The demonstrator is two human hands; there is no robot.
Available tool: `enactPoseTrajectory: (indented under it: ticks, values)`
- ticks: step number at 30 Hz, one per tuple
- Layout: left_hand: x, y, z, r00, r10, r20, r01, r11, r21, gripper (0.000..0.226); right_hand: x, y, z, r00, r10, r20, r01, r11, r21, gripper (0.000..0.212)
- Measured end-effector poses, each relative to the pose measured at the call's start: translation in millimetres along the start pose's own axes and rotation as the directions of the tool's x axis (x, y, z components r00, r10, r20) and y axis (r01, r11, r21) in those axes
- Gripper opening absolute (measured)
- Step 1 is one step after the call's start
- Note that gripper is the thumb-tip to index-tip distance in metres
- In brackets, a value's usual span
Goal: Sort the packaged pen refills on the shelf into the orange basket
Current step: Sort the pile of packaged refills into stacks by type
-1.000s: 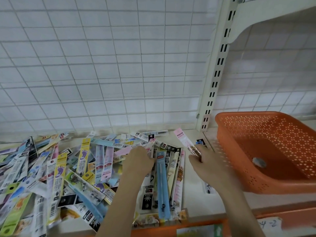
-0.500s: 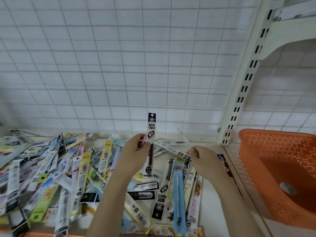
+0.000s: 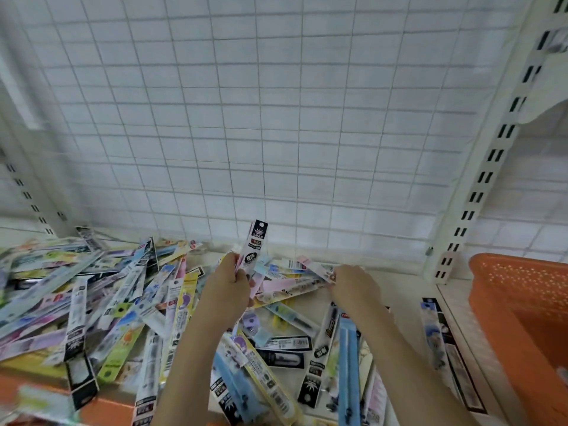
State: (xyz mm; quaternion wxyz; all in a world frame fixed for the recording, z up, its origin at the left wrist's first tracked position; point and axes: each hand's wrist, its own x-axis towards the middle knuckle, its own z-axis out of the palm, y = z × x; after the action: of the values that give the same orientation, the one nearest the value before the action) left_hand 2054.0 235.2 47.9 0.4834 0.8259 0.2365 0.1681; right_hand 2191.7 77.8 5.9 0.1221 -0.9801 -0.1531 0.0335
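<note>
Above the far pile (image 3: 92, 302) we now hold packets in both hands: left hand (image 3: 227, 287) grips an upright black packet (image 3: 255, 244), right hand (image 3: 353, 287) seemingly pinches a pink packet (image 3: 310, 265); orange basket (image 3: 522, 287) waits right.

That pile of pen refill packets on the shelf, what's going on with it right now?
A person is sorting through the loose pile of refill packets spread over the shelf. The left hand holds a black-and-white packet upright along with a few others, and the right hand pinches the end of a pink packet lying across the pile. The orange basket sits at the right edge of the view, and neither hand is over it.
</note>
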Motion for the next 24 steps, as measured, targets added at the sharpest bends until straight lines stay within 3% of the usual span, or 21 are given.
enactPoseTrajectory:
  ticks: [7, 10, 13, 15, 19, 21, 24]
  values:
    - [12.2, 8.1, 6.3, 0.998, 0.049, 0.047, -0.055, 0.991, 0.119, 0.018, -18.4, 13.2, -34.2, 0.987, 0.001, -0.16, 0.018, 0.993, 0.118, 0.021]
    - [15.4, 17.0, 16.0, 0.993, 0.096, 0.069, -0.106, 0.981, 0.161, 0.03, -29.9, 26.7, -46.7, 0.975, -0.006, -0.223, 0.055, 0.976, 0.213, 0.027]
    - [20.7, 23.1, 27.6, 0.985, 0.12, 0.123, -0.148, 0.955, 0.256, 0.031, -41.8, 40.3, -53.9, 0.973, -0.003, -0.229, 0.08, 0.942, 0.327, 0.035]
    - [28.6, 26.6, 35.9, 0.98, 0.118, 0.161, -0.167, 0.926, 0.337, 0.033, -48.3, 48.5, -55.0, 0.965, -0.013, -0.262, 0.091, 0.953, 0.288, 0.037]
    - [50.7, 33.3, 58.9, 0.97, 0.138, 0.2, -0.217, 0.863, 0.457, 0.029, -55.1, 62.3, -49.9, 0.969, -0.009, -0.246, 0.08, 0.957, 0.277, 0.011]
    - [63.4, 34.0, 72.6, 0.964, 0.142, 0.225, -0.241, 0.825, 0.511, 0.016, -57.2, 67.5, -46.6, 0.972, -0.015, -0.233, 0.086, 0.95, 0.3, 0.009]
    - [82.4, 32.9, 91.6, 0.956, 0.122, 0.268, -0.265, 0.75, 0.605, 0.027, -61.4, 72.7, -44.8, 0.977, -0.001, -0.213, 0.081, 0.926, 0.368, 0.019]
